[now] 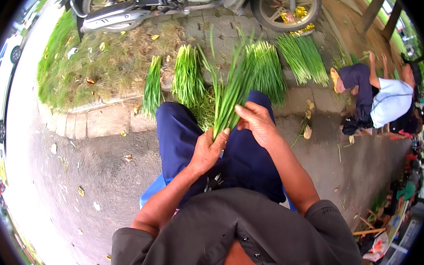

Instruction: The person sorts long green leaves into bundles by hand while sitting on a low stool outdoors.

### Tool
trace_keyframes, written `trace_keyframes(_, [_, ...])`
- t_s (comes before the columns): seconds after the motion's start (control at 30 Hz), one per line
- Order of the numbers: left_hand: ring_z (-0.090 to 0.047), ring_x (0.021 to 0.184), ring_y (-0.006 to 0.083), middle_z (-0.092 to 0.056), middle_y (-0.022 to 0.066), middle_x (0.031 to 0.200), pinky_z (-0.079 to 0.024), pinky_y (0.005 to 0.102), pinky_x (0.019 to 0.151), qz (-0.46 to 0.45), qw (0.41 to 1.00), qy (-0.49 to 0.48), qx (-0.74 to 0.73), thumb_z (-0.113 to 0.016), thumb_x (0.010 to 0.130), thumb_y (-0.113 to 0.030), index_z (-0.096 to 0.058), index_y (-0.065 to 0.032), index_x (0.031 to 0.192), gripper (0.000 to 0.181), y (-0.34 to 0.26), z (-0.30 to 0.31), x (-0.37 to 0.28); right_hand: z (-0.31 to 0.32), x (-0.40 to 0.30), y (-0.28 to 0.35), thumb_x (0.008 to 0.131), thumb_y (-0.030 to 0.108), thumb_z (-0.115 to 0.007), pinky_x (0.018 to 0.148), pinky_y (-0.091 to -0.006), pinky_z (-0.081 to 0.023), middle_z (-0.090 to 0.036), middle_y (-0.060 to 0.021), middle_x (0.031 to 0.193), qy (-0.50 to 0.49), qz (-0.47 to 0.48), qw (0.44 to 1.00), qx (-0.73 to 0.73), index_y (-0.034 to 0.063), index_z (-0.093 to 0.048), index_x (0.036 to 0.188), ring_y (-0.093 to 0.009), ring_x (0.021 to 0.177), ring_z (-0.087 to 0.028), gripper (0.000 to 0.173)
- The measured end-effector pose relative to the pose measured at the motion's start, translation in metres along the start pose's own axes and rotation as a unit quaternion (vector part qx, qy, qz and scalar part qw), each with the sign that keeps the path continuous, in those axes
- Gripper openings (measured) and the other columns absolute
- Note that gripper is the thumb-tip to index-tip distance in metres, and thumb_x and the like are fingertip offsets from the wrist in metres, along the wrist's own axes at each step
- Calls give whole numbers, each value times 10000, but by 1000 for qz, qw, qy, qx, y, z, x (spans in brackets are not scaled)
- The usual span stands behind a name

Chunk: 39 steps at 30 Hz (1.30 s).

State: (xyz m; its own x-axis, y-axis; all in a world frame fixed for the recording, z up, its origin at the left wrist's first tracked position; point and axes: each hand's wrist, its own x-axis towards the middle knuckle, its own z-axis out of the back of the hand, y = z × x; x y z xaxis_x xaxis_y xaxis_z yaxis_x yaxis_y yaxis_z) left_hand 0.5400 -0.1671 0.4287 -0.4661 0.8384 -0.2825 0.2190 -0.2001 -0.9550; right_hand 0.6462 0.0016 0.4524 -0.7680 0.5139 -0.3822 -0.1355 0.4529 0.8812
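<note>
My left hand (206,151) is closed around the lower ends of a bunch of long green leaves, seemingly garlic chives (231,95), above my lap. The leaves fan upward and away from me. My right hand (258,124) is at the bunch's right side, thumb and fingers bent against the stems; whether it pinches a stem is hidden. Beyond my knees lie more bundles: a thin one (153,83) at the left, a thicker one (187,74), another (268,72) behind the held leaves, and pale-stemmed ones (302,59) at the right. Loose trimmings (205,113) lie between my knees.
A parked motorcycle (117,18) stands on the paving beyond the bundles. A stone kerb (105,119) edges the grass. At the right, a seated person (392,101) in a light blue top bends forward. A white car (3,83) is at the far left. Dry leaves (307,132) lie on the pavement.
</note>
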Motion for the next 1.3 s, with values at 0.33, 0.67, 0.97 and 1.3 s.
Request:
trace_keyframes(0.33, [-456,650,73,-510,-25,717,-397,270,565,16,997,-5,80,-597,1023,-369,-578,-13,899,377,-6,8,1,62,17,11,943,252,-722,572,-226,-483,-644,5,829,-222,69,966,114,73,-675,972,-68,664,-575,187])
trace_keyframes(0.67, [-317,455,35,-425,-65,628,-254,232,390,63,990,-103,-71,-574,1015,-436,-503,-124,865,353,-18,20,11,129,16,23,976,281,-673,585,-213,-412,-595,46,787,-418,193,873,162,109,-641,983,-53,652,-495,176])
trace_keyframes(0.97, [-294,481,21,-375,-79,628,-227,218,411,98,988,-33,-118,-563,1022,-453,-479,-131,874,364,-26,15,5,16,9,-2,1022,416,-570,691,-277,-559,-681,-53,937,-9,-2,1000,-14,25,-675,1064,-128,795,-653,407])
trace_keyframes(1.3, [-411,569,56,-494,-28,688,-341,246,491,55,997,59,-20,-566,1003,-502,-570,-53,907,460,-14,-1,-7,-13,-7,-2,979,339,-665,820,-330,-563,-691,-48,1057,52,-35,997,51,34,-652,1137,-139,933,-668,343])
